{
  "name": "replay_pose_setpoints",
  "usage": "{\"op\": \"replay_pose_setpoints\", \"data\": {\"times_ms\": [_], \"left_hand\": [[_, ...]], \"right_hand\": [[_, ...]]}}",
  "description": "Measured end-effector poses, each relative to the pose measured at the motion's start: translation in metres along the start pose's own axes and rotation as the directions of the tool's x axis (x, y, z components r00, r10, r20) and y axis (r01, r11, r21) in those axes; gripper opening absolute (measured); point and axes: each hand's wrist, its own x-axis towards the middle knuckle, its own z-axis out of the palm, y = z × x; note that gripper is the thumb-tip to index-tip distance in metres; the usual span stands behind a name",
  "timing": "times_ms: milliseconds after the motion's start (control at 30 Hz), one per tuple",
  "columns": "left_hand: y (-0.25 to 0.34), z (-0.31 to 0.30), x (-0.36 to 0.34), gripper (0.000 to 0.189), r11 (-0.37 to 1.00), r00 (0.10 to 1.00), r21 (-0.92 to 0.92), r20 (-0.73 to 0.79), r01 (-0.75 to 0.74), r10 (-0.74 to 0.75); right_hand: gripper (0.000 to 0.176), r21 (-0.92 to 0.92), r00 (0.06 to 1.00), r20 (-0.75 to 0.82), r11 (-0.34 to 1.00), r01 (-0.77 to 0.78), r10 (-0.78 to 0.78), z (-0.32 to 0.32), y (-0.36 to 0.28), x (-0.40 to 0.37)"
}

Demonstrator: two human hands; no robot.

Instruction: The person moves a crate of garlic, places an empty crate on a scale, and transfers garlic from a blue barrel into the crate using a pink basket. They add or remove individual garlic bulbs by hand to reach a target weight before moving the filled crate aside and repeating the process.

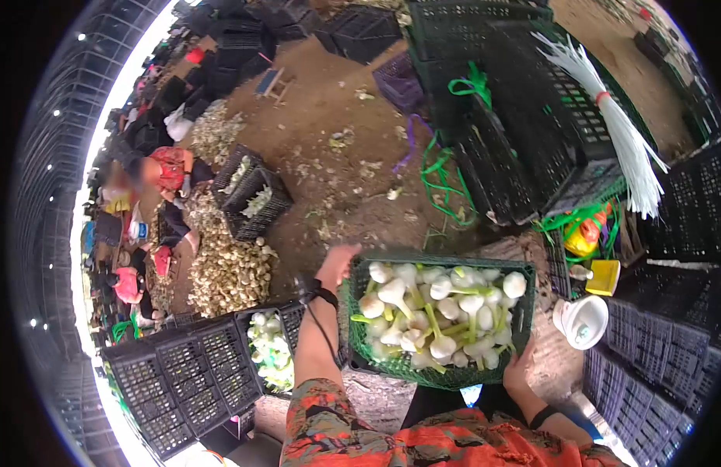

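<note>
A dark green plastic crate (422, 378) full of white garlic bulbs (443, 345) with short green stems is in front of my body. My left hand (342, 265) grips its far left corner, the fingers partly hidden by the crate wall. At the near right corner, my right hand (519, 369) is closed on the rim. A dark band and cord circle my left wrist.
Black crates (181, 381) line the left, one holding more garlic (271, 350). Stacked crates (648, 335), a white bucket (584, 322) and white strips (617, 128) are at right. A person (172, 167) sits by a garlic pile (228, 268).
</note>
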Motion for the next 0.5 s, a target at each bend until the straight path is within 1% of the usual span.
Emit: {"op": "replay_pose_setpoints", "data": {"times_ms": [33,67,100,133,167,200,233,267,300,333,367,400,433,467,500], "left_hand": [[0.027,0.002,-0.01,0.027,0.994,0.999,0.098,-0.013,-0.051,0.053],[0.034,0.004,-0.011,0.027,0.993,0.999,0.104,0.0,-0.046,0.046],[0.038,0.004,-0.012,0.023,0.982,0.986,-0.095,-0.007,-0.165,0.165],[0.042,0.007,-0.019,0.02,0.917,0.961,-0.291,-0.034,-0.274,0.276],[0.05,0.015,-0.045,0.016,0.929,0.929,-0.073,-0.096,-0.364,0.356],[0.045,0.026,-0.071,0.016,0.784,0.777,0.08,-0.104,-0.615,0.62],[0.026,0.035,-0.096,0.016,0.555,0.556,0.223,-0.064,-0.802,0.829],[-0.014,0.041,-0.111,0.013,0.722,0.754,0.248,0.062,-0.646,0.654],[-0.026,0.052,-0.147,0.013,0.642,0.751,0.415,0.184,-0.644,0.634],[-0.025,0.057,-0.178,0.019,0.513,0.775,0.591,0.374,-0.622,0.509],[-0.011,0.055,-0.2,0.024,0.391,0.743,0.635,0.514,-0.666,0.429],[-0.005,0.053,-0.205,0.022,0.456,0.773,0.631,0.442,-0.628,0.454],[0.013,0.052,-0.202,0.024,0.414,0.832,0.753,0.314,-0.512,0.458],[0.036,0.051,-0.196,0.026,0.368,0.864,0.85,0.179,-0.376,0.471],[0.063,0.049,-0.186,0.033,0.289,0.656,0.821,0.131,-0.492,0.743]], "right_hand": [[0.062,-0.007,1.0,-0.006,1.0,-0.019,0.019,-0.002,-0.004,0.0],[0.063,-0.028,1.0,-0.018,1.0,-0.013,0.012,-0.003,-0.007,0.001],[0.063,-0.048,1.0,-0.028,0.999,-0.004,0.003,-0.004,-0.012,0.001],[0.063,-0.052,0.999,-0.031,0.999,-0.016,0.015,-0.004,-0.019,0.0],[0.064,-0.092,0.997,-0.013,0.993,-0.076,0.075,-0.007,-0.026,-0.001],[0.065,-0.129,0.991,-0.001,0.982,-0.136,0.137,-0.011,-0.029,-0.002],[0.067,-0.151,0.997,-0.072,0.988,-0.018,0.007,-0.005,-0.014,-0.002],[0.068,-0.208,0.997,-0.077,0.978,-0.032,0.016,-0.005,-0.007,0.0],[0.068,-0.212,0.997,-0.074,0.976,-0.054,0.039,-0.005,-0.007,0.0],[0.067,-0.216,0.996,-0.068,0.974,-0.073,0.059,-0.007,-0.012,0.001],[0.068,-0.164,0.99,-0.007,0.977,-0.139,0.139,-0.015,-0.021,0.002],[0.07,-0.24,0.994,0.002,0.965,-0.102,0.106,-0.012,-0.013,0.002],[0.07,-0.224,0.996,0.007,0.971,-0.089,0.093,-0.015,-0.017,0.002],[0.069,-0.206,0.997,0.01,0.975,-0.077,0.081,-0.015,-0.022,0.002],[0.069,-0.235,0.993,0.026,0.966,-0.11,0.119,-0.013,-0.023,0.002]]}}
